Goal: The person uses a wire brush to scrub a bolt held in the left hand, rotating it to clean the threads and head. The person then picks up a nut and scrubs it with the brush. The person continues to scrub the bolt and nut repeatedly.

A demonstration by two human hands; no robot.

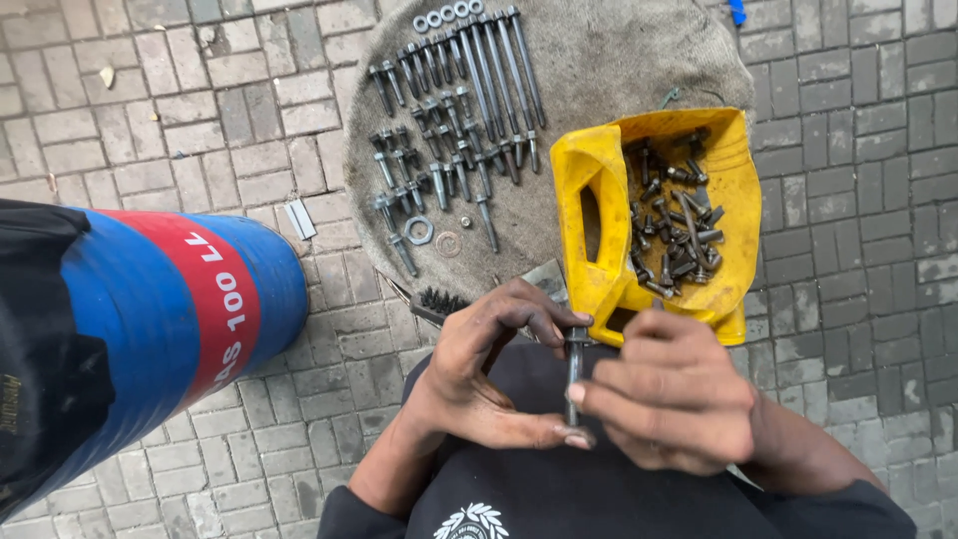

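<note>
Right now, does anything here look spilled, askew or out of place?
Mostly orderly: bolts lie in rows on the cloth. One small flat grey piece lies alone on the paving, off the cloth, beside the blue drum.

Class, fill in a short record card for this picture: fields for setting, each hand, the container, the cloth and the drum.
Setting: grey paving bricks
Left hand: fingers on a long bolt
Right hand: grips the same bolt
Container: cut yellow jug holding dark bolts
Cloth: cleaned bolts and washers in rows
Drum: blue drum with red band, lying at left
</note>
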